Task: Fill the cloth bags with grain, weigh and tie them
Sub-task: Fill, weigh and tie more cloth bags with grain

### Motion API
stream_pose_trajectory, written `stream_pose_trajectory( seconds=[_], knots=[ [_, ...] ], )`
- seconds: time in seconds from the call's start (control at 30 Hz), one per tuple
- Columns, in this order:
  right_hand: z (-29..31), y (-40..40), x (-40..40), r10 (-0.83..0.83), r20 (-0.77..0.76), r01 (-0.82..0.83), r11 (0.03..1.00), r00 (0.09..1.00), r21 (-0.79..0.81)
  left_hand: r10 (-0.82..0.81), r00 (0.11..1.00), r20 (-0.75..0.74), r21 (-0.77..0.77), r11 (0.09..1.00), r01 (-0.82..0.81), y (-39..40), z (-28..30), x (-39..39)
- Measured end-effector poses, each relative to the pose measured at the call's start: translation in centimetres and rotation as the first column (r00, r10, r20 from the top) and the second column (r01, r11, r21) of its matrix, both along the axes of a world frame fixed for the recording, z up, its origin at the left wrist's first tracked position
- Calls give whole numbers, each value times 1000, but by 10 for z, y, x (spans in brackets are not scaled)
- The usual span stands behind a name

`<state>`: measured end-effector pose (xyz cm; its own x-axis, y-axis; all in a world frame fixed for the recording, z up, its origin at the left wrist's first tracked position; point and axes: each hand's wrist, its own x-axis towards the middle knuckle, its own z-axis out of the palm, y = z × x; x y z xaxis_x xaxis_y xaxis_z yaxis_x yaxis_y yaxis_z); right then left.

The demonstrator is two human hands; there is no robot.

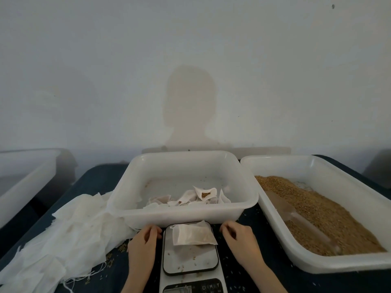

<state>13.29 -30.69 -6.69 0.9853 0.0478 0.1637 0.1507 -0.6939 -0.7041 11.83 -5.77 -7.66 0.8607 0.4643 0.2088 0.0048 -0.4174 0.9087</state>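
Risk assessment: the cloth bag [191, 233] lies flat on the scale [190, 250] at lower centre of the frame, mouth untied, a little grain visible through the fabric. Its upper edge overhangs the platform toward the middle tub [148, 214]; if it leans on that rim, the reading is likely to come out false. Loose kernels already sit on the platform and would probably add to the weight. A careless lift by one corner could spill grain from the open mouth.

Hand pose: the left hand [143, 240] rests just beside the scale's left edge, fingers loosely curled, holding nothing. The right hand [237, 235] sits near the right edge, likewise loosely curled and empty. Neither touches the bag.

Other task items: the grain tub [330, 261] occupies the right of the frame; spare empty bags [69, 235] are heaped at lower left on the table [93, 176]. The display is cut off; the reading cannot be told.
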Motion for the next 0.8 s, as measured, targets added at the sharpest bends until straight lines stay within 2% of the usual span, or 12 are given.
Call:
stream_pose_trajectory(
  seconds=[0.13,0.27,0.33,0.4,0.47,0.6,0.73,0.8],
  knots=[
    [-1,0,1,-6,16,5,999,1000,36,-1,1000,-14,-10,1000,1,-1,0,0],
    [6,1,-1,-36,43,28,981,998,191,1,1000,-28,-19,1000,-2,-1,1,0],
    [14,6,-3,-19,90,2,983,996,186,3,999,-35,-9,1000,-3,0,1,0],
    [26,15,-7,49,133,-65,991,990,116,4,999,-43,-9,1000,-5,0,1,1],
    [41,28,-12,190,142,-187,982,971,-39,2,999,-50,-15,1000,-3,0,1,1],
    [60,54,-17,424,138,-380,888,895,-260,-5,998,-67,-34,999,3,1,2,2],
    [62,73,-15,489,80,-422,815,869,-397,-10,997,-79,-43,999,7,2,4,1],
    [61,78,-11,482,117,-397,818,869,-417,-14,996,-83,-32,999,11,2,4,0]
  ],
)
